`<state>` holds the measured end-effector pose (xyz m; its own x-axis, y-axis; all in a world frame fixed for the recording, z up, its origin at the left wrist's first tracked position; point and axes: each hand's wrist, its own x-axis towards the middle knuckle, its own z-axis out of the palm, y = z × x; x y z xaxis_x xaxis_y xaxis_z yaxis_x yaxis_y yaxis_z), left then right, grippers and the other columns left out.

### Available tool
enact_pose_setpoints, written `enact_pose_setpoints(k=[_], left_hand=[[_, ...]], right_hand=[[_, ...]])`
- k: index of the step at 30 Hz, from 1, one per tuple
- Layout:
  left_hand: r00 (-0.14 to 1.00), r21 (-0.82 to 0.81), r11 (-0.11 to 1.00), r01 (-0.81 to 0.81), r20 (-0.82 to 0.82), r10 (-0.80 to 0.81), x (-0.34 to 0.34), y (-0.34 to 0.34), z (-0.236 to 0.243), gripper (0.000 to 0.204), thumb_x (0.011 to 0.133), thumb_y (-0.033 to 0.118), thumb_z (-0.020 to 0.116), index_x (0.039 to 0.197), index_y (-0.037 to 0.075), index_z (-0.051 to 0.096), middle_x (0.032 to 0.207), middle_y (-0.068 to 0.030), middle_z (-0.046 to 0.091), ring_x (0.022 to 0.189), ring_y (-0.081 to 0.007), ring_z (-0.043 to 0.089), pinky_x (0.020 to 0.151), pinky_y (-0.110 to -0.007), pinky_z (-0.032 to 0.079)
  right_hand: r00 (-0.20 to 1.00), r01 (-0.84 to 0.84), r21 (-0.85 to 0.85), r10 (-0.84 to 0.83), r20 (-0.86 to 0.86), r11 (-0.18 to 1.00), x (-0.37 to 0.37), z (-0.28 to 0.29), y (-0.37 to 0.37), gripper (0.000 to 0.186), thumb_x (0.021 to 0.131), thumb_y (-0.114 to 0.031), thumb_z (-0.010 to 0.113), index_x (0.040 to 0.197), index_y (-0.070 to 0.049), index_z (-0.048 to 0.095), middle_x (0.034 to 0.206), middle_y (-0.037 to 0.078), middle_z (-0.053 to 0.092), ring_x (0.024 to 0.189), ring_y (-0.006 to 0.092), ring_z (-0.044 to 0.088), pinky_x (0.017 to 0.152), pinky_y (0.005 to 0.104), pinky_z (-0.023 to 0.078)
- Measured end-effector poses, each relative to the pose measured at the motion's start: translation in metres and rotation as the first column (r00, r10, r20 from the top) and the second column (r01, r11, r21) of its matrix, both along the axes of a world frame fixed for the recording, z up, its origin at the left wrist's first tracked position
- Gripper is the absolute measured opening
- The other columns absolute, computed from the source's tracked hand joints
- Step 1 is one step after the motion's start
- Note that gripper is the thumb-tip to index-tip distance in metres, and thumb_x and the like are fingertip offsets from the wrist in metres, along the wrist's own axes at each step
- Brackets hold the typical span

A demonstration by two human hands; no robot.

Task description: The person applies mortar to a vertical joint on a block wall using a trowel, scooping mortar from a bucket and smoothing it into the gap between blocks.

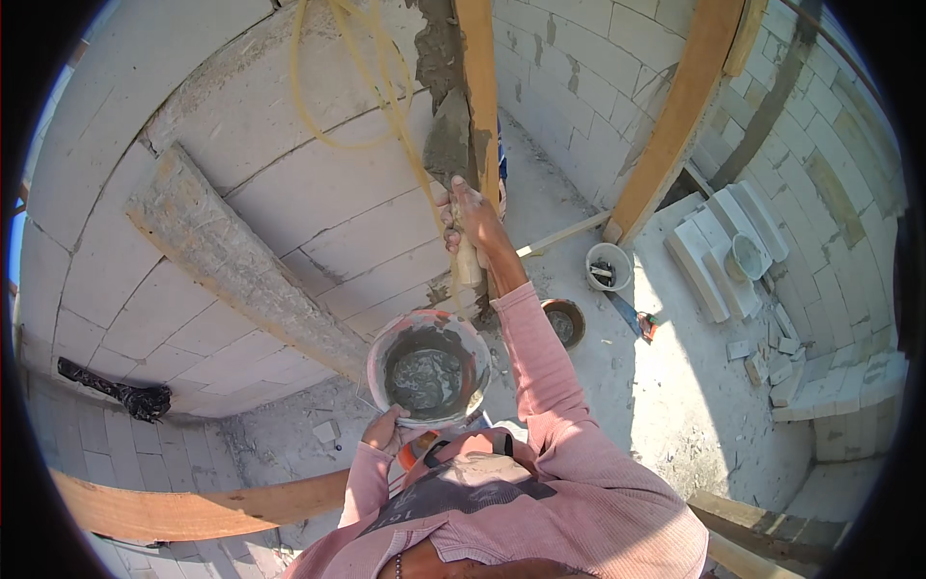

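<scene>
My right hand grips the pale handle of a trowel, its grey, mortar-coated blade pointing up and away. The blade lies against the wall, at the lower end of a strip of wet mortar beside a wooden post. Lower down, my left hand is closed on the near rim of a bucket in front of my body. Grey mortar fills part of the bucket. A loop of yellowish clear hose hangs on the wall, passing just left of the trowel.
A rough plank leans against the block wall at left. On the floor at right stand a white bucket with tools, a darker bucket, and a handsaw. White blocks are stacked farther right. Another wooden post rises behind.
</scene>
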<state>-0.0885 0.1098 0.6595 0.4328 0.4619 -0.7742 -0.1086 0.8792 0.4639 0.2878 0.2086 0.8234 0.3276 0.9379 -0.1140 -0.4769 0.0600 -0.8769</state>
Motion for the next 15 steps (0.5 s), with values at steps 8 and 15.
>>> enact_pose_setpoints(k=[8,15], left_hand=[[0.998,0.067,0.997,-0.025,0.063,0.02,0.027,-0.002,0.007,0.031,0.095,0.007,0.051,0.116,-0.015,0.048,0.116,-0.0309,0.061,0.105,-0.0427,0.069,0.09,-0.048,0.064],[0.997,0.232,0.969,-0.08,0.009,0.08,0.065,-0.023,-0.001,0.032,0.1,0.018,0.058,0.11,-0.012,0.055,0.117,-0.0244,0.063,0.102,-0.0337,0.07,0.088,-0.042,0.064]], right_hand=[[0.991,0.059,-0.217,-0.03,0.134,0.974,0.003,-0.023,-0.08,0.059,0.102,-0.062,0.048,0.1,-0.004,0.059,0.07,-0.001,0.05,0.046,0.0093,0.045,0.042,0.0273,0.042],[0.651,-0.09,-0.428,0.378,0.658,0.9,0.035,-0.042,-0.225,0.039,0.103,-0.027,0.051,0.129,0.0,0.061,0.085,0.004,0.06,0.065,0.0135,0.054,0.063,0.0289,0.047]])
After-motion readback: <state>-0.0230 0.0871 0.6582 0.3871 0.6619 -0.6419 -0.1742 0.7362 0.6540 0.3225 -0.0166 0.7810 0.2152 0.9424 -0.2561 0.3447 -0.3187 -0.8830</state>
